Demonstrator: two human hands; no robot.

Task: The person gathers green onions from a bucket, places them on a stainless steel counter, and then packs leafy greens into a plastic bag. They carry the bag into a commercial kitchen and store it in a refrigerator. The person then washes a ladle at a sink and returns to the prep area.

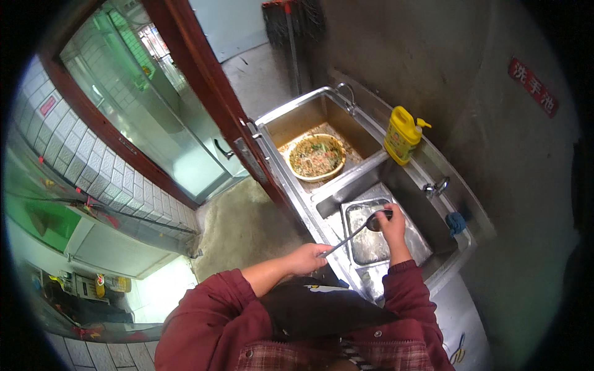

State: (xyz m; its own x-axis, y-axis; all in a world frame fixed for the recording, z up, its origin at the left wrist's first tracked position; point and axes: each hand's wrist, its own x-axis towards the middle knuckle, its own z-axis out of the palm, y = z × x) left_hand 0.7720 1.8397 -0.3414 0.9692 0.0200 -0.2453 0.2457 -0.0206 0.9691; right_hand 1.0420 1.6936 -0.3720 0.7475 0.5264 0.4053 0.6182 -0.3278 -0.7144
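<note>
My left hand (306,258) grips the handle end of a metal ladle (349,237) over the front rim of a stainless-steel double sink (320,241). At the other end, my right hand (394,229) has its fingers on the ladle's round bowl, partly covering it. Whether anything else is between those fingers cannot be made out. Under the ladle, a rectangular metal pan (370,252) lies in the near basin with a shiny wet surface. A yellow tub (341,169) full of food scraps stands in the far basin, with more scraps around it.
A yellow pump bottle (401,137) stands on the sink's back ledge, between two taps (345,95). A blue cloth or scrubber (455,223) lies on the right rim. A brown-framed door (209,79) is close at the left. Scissors (458,350) lie at the lower right.
</note>
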